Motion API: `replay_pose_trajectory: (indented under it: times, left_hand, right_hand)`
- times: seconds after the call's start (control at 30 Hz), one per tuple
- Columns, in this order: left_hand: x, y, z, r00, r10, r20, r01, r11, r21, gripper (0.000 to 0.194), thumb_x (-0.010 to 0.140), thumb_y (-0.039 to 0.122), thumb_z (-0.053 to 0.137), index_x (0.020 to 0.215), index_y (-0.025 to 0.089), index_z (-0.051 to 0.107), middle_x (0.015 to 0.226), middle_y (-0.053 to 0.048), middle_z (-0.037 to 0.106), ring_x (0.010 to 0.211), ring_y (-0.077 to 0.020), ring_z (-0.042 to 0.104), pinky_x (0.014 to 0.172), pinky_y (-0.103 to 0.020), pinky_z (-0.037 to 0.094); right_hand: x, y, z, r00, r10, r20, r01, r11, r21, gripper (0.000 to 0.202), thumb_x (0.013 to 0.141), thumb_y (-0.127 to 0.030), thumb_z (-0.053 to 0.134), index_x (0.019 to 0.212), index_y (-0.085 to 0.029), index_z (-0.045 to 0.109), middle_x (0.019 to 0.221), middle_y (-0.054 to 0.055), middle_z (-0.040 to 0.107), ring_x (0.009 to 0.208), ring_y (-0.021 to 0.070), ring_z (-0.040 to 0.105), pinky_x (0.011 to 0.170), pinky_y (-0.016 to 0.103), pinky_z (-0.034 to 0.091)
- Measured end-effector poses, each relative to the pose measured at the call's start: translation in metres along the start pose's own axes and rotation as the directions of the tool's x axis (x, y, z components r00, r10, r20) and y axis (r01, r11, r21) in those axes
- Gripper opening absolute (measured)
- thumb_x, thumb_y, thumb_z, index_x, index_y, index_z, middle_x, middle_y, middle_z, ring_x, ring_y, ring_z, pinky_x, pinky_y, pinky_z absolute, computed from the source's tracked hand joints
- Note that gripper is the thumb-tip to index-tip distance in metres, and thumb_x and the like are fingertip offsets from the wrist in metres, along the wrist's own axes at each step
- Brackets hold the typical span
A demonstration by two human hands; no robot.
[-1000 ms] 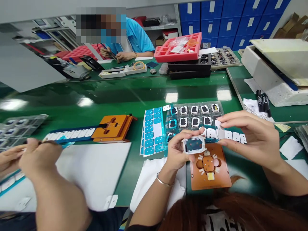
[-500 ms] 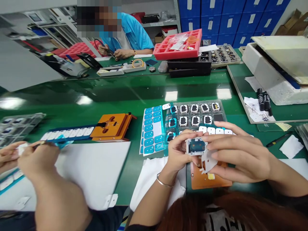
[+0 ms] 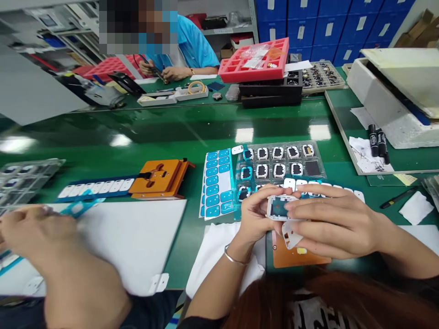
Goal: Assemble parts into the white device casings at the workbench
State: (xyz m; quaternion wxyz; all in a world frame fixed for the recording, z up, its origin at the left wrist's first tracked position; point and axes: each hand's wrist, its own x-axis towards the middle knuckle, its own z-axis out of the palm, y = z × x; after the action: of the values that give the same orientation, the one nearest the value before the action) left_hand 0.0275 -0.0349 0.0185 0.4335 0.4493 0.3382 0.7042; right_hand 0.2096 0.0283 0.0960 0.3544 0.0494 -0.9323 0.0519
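My left hand (image 3: 255, 212) grips a small white rectangular case (image 3: 279, 210) with rounded corners, its dark inner face turned up towards me. My right hand (image 3: 338, 219) holds a thin white plate (image 3: 291, 235) with small holes, just below the case. Some fingers of this hand reach over the case's right end and hide part of it. Beneath both hands lies an orange fixture plate (image 3: 298, 258). Behind them, a clear tray (image 3: 317, 153) holds several white-framed parts with dark centres. White plates (image 3: 338, 188) lie in a row beyond my right fingers.
Sheets of blue stickers (image 3: 212, 183) lie left of the tray, with a white cloth (image 3: 206, 260) nearer me. At left, a co-worker's arm (image 3: 78, 269) reaches over a white mat (image 3: 137, 242) near an orange fixture (image 3: 157, 176). Across the bench another person works behind a red tray (image 3: 254, 59).
My right hand has shifted slightly left, its fingers now further over the case. The white plate has turned and lies closer under the case. The co-worker's hand at left has moved left.
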Motion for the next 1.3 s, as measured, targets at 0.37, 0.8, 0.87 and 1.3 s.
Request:
replay_pose_trajectory:
  times: [0.37,0.8,0.87,1.3]
  left_hand:
    - [-0.001,0.001,0.006,1.000,-0.004,0.017,0.006,0.993,-0.114,0.043,0.068,0.043,0.085,0.108,0.035,0.071,0.105,-0.005,0.073,0.088,-0.0185,0.072,0.073,-0.028,0.061]
    - [-0.001,0.003,0.007,0.971,-0.231,0.052,0.237,0.944,-0.231,0.027,0.084,0.028,0.073,0.112,0.030,0.072,0.122,-0.005,0.066,0.103,-0.0182,0.068,0.072,-0.019,0.062]
    - [-0.001,0.002,0.008,0.968,-0.248,0.047,0.252,0.938,-0.238,0.022,0.083,0.026,0.075,0.104,0.026,0.075,0.118,-0.004,0.068,0.105,-0.0175,0.067,0.080,-0.019,0.062]
    - [0.012,0.012,0.004,0.786,-0.615,0.068,0.560,0.661,-0.499,0.036,0.074,0.002,0.064,0.107,0.014,0.055,0.102,-0.005,0.066,0.082,-0.0141,0.069,0.081,-0.029,0.063]
  right_hand:
    - [-0.002,-0.002,-0.007,0.913,0.370,-0.174,-0.316,0.908,0.275,0.034,0.085,-0.018,0.076,0.114,-0.015,0.060,0.103,0.009,0.069,0.098,0.0209,0.066,0.084,0.036,0.060]
    - [0.001,0.001,-0.006,0.882,0.429,-0.196,-0.404,0.902,0.155,0.022,0.089,-0.016,0.071,0.109,-0.018,0.063,0.102,0.008,0.068,0.096,0.0200,0.066,0.082,0.034,0.059]
    - [0.001,0.001,-0.005,0.881,0.426,-0.207,-0.404,0.904,0.143,0.022,0.088,-0.014,0.070,0.109,-0.016,0.063,0.102,0.009,0.068,0.097,0.0198,0.066,0.083,0.034,0.058]
    - [-0.010,0.008,0.011,0.873,0.481,-0.072,-0.485,0.874,-0.034,0.018,0.097,-0.025,0.059,0.112,-0.015,0.059,0.107,0.010,0.068,0.099,0.0214,0.066,0.085,0.037,0.059]
